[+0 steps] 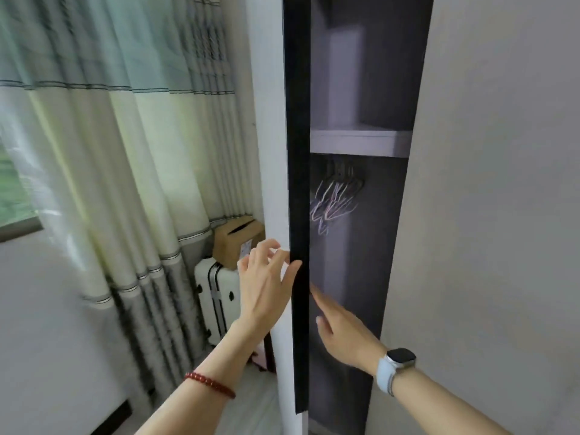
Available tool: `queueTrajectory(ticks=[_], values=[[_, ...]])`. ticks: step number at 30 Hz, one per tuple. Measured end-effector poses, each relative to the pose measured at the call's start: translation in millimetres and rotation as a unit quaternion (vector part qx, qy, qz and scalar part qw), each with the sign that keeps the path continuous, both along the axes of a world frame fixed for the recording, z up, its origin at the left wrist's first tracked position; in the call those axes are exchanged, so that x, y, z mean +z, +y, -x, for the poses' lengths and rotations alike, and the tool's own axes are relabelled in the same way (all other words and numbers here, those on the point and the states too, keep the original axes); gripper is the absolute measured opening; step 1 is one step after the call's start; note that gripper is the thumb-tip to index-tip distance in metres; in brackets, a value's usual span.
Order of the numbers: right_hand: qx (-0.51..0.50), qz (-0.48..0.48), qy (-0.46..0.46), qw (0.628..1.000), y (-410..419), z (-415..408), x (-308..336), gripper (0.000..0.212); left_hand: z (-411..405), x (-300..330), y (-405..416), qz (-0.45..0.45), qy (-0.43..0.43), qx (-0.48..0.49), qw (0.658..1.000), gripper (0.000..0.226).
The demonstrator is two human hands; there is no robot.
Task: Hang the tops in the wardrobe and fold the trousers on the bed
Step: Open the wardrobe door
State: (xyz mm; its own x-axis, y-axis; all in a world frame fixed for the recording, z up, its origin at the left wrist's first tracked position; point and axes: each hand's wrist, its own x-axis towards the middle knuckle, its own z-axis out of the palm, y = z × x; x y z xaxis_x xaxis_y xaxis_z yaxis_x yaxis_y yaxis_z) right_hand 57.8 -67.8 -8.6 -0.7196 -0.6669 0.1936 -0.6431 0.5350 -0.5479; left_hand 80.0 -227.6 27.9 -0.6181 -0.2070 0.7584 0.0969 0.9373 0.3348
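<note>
I have both hands at the wardrobe door (297,183), which stands partly open with its dark edge facing me. My left hand (266,277) is on the outer side of that edge, fingers loosely spread and bent, the tips just touching or about to touch the edge; I cannot tell if they have real purchase. My right hand (342,328) reaches into the gap on the inner side, fingers extended and close together toward the back of the edge; its tips blur into the dark strip, so contact is unclear.

Inside, an empty bunch of wire hangers (335,199) hangs on the rail under the shelf (357,141). No tops or trousers are in view, and neither is the bed, so the hanging has not begun, I judge.

The risks as I see them: my right fingers sit between the door edge and the frame, so a door swinging back would pinch them. Pulling wide, the door may swing left toward the white suitcase (216,296) and the cardboard box (238,243) stacked on it beside the curtain (125,152), and knock the box off. A weak fingertip hold could also slip off the smooth edge.
</note>
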Motion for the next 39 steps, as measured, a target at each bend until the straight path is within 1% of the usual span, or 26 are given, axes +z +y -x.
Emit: queueTrajectory(ticks=[1, 3, 4, 5, 6, 8, 10, 12, 15, 17, 19, 21, 23, 25, 27, 29, 31, 34, 37, 39], values=[[0.03, -0.019, -0.001, 0.999, -17, -8, 0, 0.069, -11, 0, -15, 0.006, -0.004, 0.01, 1.0, 0.03], [0.069, -0.052, 0.006, 0.996, -40, -15, -5, 0.076, -29, -2, -36, -0.021, 0.001, 0.017, 1.0, 0.031], [0.089, -0.064, 0.012, 0.994, -56, -19, -7, 0.076, -39, -3, -51, -0.041, 0.011, 0.023, 0.999, 0.031], [0.104, -0.069, 0.015, 0.992, -64, -21, -8, 0.075, -45, -4, -58, -0.045, 0.019, 0.025, 0.998, 0.036], [0.116, -0.07, 0.019, 0.991, -77, -23, -8, 0.073, -52, -4, -69, -0.029, 0.018, 0.026, 0.999, 0.046], [0.129, -0.074, 0.031, 0.988, -104, -28, -7, 0.069, -62, -7, -91, 0.011, -0.022, 0.009, 1.0, 0.068], [0.134, -0.076, 0.052, 0.987, -130, -32, -3, 0.067, -68, -6, -115, 0.012, -0.061, -0.005, 0.998, 0.078], [0.139, -0.085, 0.064, 0.985, -157, -31, -1, 0.067, -72, -3, -142, 0.031, -0.065, 0.008, 0.997, 0.082], [0.128, -0.109, 0.104, 0.98, -182, -30, 3, 0.065, -76, 0, -176, 0.054, -0.091, 0.036, 0.994, 0.083], [0.104, -0.122, 0.142, 0.977, -190, -25, 5, 0.061, -77, -1, -189, 0.066, -0.081, 0.08, 0.991, 0.077], [0.082, -0.121, 0.186, 0.972, -192, -18, 7, 0.053, -75, -1, -189, 0.084, -0.038, 0.134, 0.987, 0.065], [0.051, -0.103, 0.217, 0.969, -189, -14, 12, 0.045, -72, -4, -182, 0.12, 0.031, 0.148, 0.981, 0.056], [0.02, -0.059, 0.276, 0.959, -177, -6, 17, 0.038, -65, -6, -168, 0.151, 0.083, 0.107, 0.979, 0.047], [-0.024, -0.039, 0.292, 0.955, -153, 4, 20, 0.035, -54, -8, -154, 0.148, 0.08, 0.048, 0.984, 0.039], [-0.061, -0.052, 0.276, 0.958, -123, 12, 25, 0.036, -36, -9, -139, 0.106, 0.036, 0.005, 0.994, 0.033], [-0.112, -0.088, 0.254, 0.957, -87, 22, 32, 0.034, -11, -7, -117, 0.066, -0.02, -0.028, 0.997, 0.033], [-0.151, -0.127, 0.254, 0.947, -47, 37, 36, 0.028, 17, -4, -87, 0.06, -0.076, -0.059, 0.994, 0.036], [-0.213, -0.171, 0.223, 0.936, 15, 61, 36, 0.03, 63, 0, -27, 0.065, -0.162, -0.11, 0.978, 0.033], [-0.269, -0.178, 0.221, 0.92, 71, 85, 29, 0.038, 103, 2, 29, 0.042, -0.172, -0.156, 0.972, 0.034], [-0.306, -0.173, 0.262, 0.899, 104, 102, 26, 0.043, 132, 3, 63, 0.049, -0.164, -0.173, 0.97, 0.041]])
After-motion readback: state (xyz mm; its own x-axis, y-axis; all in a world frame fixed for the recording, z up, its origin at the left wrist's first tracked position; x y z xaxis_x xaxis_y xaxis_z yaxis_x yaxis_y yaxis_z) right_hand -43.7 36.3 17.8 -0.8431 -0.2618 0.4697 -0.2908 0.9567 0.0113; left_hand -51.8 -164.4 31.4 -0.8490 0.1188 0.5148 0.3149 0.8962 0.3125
